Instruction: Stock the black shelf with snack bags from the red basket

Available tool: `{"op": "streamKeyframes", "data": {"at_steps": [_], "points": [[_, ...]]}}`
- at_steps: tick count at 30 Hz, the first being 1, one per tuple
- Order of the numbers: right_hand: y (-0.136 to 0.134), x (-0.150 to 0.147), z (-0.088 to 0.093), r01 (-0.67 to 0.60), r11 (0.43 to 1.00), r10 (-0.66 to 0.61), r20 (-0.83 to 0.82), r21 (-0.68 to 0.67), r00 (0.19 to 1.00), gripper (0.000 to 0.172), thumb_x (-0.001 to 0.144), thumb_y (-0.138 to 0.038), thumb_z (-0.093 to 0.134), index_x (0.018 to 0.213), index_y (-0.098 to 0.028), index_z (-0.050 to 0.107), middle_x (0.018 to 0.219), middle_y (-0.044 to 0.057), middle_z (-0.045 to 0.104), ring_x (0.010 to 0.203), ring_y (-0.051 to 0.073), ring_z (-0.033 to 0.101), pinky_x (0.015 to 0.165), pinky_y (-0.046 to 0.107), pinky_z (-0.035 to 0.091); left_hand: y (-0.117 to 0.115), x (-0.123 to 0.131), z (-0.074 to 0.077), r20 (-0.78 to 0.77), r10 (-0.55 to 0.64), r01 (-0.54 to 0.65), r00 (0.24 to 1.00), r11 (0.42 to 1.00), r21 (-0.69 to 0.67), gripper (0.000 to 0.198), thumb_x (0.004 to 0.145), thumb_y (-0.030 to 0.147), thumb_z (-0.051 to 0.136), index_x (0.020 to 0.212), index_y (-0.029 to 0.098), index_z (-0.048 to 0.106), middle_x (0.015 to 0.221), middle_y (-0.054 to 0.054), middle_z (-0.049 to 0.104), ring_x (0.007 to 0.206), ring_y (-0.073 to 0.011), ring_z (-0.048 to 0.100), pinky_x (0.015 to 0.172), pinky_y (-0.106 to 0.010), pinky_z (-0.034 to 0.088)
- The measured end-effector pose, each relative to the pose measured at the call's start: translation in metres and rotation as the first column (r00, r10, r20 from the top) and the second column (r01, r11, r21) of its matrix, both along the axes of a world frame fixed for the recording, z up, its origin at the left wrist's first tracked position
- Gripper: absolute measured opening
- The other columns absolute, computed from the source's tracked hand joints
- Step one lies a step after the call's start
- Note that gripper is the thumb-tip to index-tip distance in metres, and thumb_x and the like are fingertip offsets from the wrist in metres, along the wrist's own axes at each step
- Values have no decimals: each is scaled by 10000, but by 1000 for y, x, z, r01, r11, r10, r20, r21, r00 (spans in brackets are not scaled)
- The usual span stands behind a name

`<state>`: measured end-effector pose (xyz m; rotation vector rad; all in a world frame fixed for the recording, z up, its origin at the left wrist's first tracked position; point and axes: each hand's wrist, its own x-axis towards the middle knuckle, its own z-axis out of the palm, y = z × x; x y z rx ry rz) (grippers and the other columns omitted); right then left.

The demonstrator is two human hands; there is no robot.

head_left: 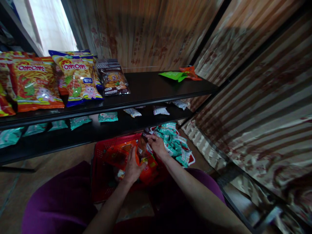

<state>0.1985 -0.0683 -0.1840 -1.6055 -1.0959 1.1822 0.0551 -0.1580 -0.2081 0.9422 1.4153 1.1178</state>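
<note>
A red basket [96,169] full of snack packets stands on the floor between my knees. My right hand [158,146] is closed on the upper part of a brown snack bag [142,144], which stands tilted in the basket. My left hand [133,167] lies against the orange snack bags [148,170] beside it, thumb and fingers apart. More orange packets [114,154] lie left of that hand. The lower part of the brown bag is hidden among the orange ones.
A black shelf [146,86] carries upright snack bags [81,79], a brown potato-chip bag [113,78] and a green packet [174,75]. Teal packets [80,122] and white packets [161,110] lie on the lower shelf. Teal packets [173,139] fill another container at right, near the curtain [255,107].
</note>
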Motion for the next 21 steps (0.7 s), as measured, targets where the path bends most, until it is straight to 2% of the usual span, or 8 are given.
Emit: {"op": "streamKeyframes", "data": {"at_steps": [3,6,8,10,13,15,17,21], "points": [[-17,-21,0,-121,992,119,45,41,992,225,752,-255,578,900,-207,741,903,22,736,847,178,664,815,300,513,6,4,13,-88,-6,11,996,998,60,698,612,148,746,1270,205,520,1482,-132,388,1406,-275,282,1160,-373,180],[-26,-37,6,-282,956,283,2,85,959,263,774,-253,569,984,-232,727,923,8,732,810,153,663,800,285,515,14,-1,5,-122,65,-64,990,998,14,510,744,188,641,1243,199,536,1416,-126,475,1360,-261,367,1145,-378,227],[-26,-39,12,-351,926,361,-58,140,931,328,787,-277,573,1094,-247,686,994,9,722,861,152,666,823,284,513,19,-7,-3,-53,105,-108,993,992,-61,407,793,214,591,1198,190,559,1303,-119,577,1250,-258,495,1086,-399,338],[-21,-34,18,-313,932,331,-70,185,941,377,804,-299,568,1171,-255,641,1073,18,704,932,156,660,868,289,503,23,-14,-6,83,175,-162,981,977,-142,348,811,243,578,1153,175,577,1180,-107,646,1102,-241,598,972,-387,459],[-9,-17,21,-149,969,143,46,196,989,354,806,-282,577,1151,-236,641,1079,38,700,999,176,638,961,328,463,28,-24,4,270,294,-238,917,946,-220,344,799,268,611,1133,189,595,1094,-82,679,939,-200,663,806,-324,540],[-2,-7,21,-76,985,57,129,152,990,310,768,-251,626,1074,-223,672,1088,51,697,1065,203,612,1031,367,409,32,-30,14,361,355,-266,862,924,-274,370,790,254,622,1157,218,588,1077,-64,685,853,-181,682,754,-319,554],[-2,-2,19,-62,997,55,129,50,990,309,728,-255,681,1035,-222,682,1114,59,689,1103,228,598,1054,396,385,35,-33,24,441,401,-272,803,905,-329,390,789,237,612,1177,243,572,1079,-47,686,787,-167,691,732,-333,562],[-13,-8,19,-213,962,161,-273,-172,948,376,726,-392,703,1054,-213,657,1019,58,717,952,222,672,916,392,495,35,-35,34,584,329,-180,742,937,-300,392,768,264,631,1154,225,578,1097,-57,685,824,-191,692,746,-360,567]]}}
